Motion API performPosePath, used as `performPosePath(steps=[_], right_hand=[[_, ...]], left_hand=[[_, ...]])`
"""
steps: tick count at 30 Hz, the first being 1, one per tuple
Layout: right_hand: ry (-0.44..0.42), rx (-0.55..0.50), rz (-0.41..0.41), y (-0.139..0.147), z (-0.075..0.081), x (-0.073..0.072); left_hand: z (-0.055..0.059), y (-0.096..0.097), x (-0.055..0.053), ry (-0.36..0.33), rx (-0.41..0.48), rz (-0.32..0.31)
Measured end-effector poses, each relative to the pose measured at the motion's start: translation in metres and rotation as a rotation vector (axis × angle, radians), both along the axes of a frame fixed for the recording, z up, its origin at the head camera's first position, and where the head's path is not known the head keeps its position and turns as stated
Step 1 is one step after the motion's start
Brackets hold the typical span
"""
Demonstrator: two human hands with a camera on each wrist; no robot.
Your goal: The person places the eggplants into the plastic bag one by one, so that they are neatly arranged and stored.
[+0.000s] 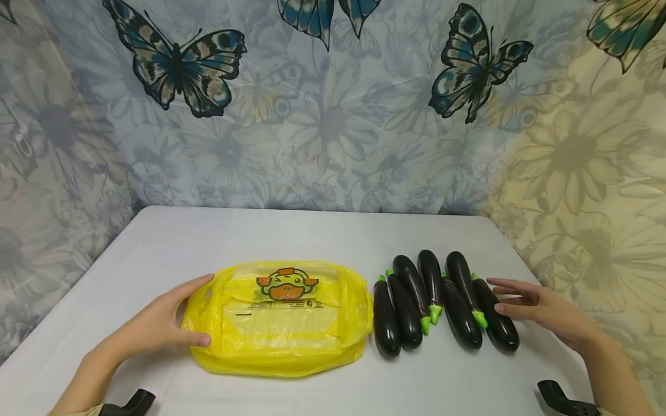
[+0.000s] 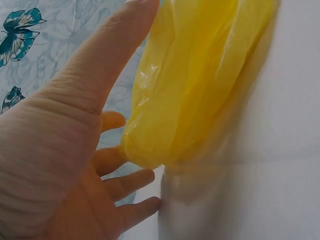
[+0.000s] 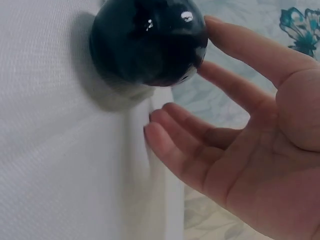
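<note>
A yellow plastic bag (image 1: 281,341) with a printed duck face lies on the white table, left of the middle. My left hand (image 1: 163,323) is at its left end, thumb and fingers spread, with the thumb over the near edge. In the left wrist view the bag's rounded end (image 2: 175,100) sits beside the spread fingers. Several glossy dark eggplants (image 1: 385,320) with green stems lie side by side right of the bag. At the rightmost eggplant (image 1: 502,329) is my right hand (image 1: 546,315). Its fingers are extended, and the thumb and index tips appear to touch the eggplant (image 3: 145,45) in the right wrist view.
The white table (image 1: 250,231) ends at a back edge against a cloth backdrop (image 1: 333,144) printed with butterflies and flowers. Black wrist mounts show at the bottom, one by the left forearm (image 1: 91,375) and one by the right forearm (image 1: 614,370).
</note>
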State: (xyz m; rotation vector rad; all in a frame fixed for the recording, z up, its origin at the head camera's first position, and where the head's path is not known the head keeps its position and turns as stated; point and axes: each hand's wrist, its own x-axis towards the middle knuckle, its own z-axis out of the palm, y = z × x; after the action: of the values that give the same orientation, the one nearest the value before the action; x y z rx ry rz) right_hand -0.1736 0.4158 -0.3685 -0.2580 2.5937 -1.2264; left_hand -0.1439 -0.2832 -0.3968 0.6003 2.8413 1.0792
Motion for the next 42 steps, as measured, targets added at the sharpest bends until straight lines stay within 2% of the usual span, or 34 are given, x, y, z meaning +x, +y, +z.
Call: performPosePath(steps=[7,13,22,31,38,42], right_hand=[[-0.047,-0.045,-0.015,0.002,-0.002,0.002],[-0.075,-0.083,-0.016,0.004,-0.005,0.004],[-0.106,-0.125,-0.018,0.006,-0.007,0.005],[-0.108,-0.137,-0.016,0.010,-0.007,0.004],[-0.067,-0.162,0.036,0.013,-0.010,0.005],[-0.042,-0.157,0.025,0.013,-0.011,0.006]], left_hand=[[-0.007,0.001,0.000,-0.014,-0.037,-0.022],[-0.014,-0.001,-0.002,-0.017,-0.028,-0.045],[-0.013,-0.002,-0.002,-0.034,-0.042,-0.050],[-0.018,-0.001,-0.002,-0.021,-0.025,-0.064],[-0.020,-0.002,-0.001,-0.009,-0.014,-0.063],[-0.018,-0.002,-0.001,-0.014,-0.020,-0.056]])
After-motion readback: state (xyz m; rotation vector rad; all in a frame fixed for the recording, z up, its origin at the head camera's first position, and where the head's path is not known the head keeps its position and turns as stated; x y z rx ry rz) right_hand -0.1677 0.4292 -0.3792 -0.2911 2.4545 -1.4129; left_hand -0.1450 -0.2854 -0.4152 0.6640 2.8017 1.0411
